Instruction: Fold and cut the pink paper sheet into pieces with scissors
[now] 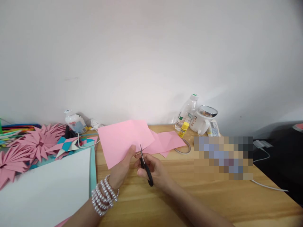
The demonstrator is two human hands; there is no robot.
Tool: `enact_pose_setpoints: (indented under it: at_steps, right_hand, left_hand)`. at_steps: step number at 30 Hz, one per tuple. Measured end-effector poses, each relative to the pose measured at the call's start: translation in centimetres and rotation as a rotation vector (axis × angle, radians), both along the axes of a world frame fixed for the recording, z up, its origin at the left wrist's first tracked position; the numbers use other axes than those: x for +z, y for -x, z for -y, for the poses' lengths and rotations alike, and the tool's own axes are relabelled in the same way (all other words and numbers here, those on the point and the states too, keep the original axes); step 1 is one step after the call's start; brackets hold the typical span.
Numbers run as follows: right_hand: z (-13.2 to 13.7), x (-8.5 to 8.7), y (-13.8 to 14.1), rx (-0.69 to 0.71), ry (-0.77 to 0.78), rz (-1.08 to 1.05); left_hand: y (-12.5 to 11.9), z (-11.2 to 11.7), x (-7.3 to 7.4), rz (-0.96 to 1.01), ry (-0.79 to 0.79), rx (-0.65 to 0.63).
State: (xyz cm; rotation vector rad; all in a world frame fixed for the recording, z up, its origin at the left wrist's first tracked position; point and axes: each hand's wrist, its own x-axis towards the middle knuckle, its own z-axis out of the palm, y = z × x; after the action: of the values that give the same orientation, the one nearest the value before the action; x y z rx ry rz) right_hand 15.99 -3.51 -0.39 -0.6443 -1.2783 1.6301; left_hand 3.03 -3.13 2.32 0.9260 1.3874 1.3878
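My left hand [123,167], with pearl bracelets on the wrist, pinches the lower edge of a pink paper sheet [123,140] and holds it up above the wooden table [189,195]. My right hand [151,168] grips black-handled scissors [145,165], blades pointing up at the sheet's lower edge right beside my left thumb. More pink paper [168,142] lies flat on the table just behind.
Pink folded paper flowers [35,143] and a large white sheet [44,186] fill the left. A small bottle [74,121] stands at the back left. A water bottle [187,113], yellow glue stick [184,128], white mug [203,121] and a tape ring [184,146] sit at the back right. Cables [267,186] run off right.
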Motion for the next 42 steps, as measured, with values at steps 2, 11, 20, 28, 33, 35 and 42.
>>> enact_pose_setpoints:
  at_steps: [2, 11, 20, 28, 33, 35, 42]
  right_hand:
    - [0.0, 0.1, 0.0, 0.001, -0.001, 0.003]
    - [-0.2, -0.3, 0.0, 0.033, 0.029, -0.008]
    - [-0.2, -0.2, 0.0, 0.024, 0.010, -0.001]
    - [-0.1, -0.3, 0.0, 0.017, 0.023, 0.010]
    - [-0.2, -0.1, 0.0, 0.028, 0.031, 0.007]
    - [-0.2, 0.0, 0.0, 0.020, 0.035, 0.010]
    - [-0.1, 0.0, -0.1, 0.055, 0.070, -0.004]
  left_hand:
    - [0.0, 0.0, -0.1, 0.012, -0.007, -0.005]
    - [0.1, -0.2, -0.6, 0.092, -0.053, 0.022]
    - [0.0, -0.1, -0.2, 0.053, -0.064, 0.055]
    - [0.0, -0.3, -0.3, 0.094, -0.045, -0.028]
    - [0.2, -0.5, -0.5, 0.130, -0.064, -0.127]
    - [0.1, -0.4, -0.2, 0.157, -0.063, -0.191]
    - [-0.4, -0.2, 1.0, 0.297, -0.067, -0.215]
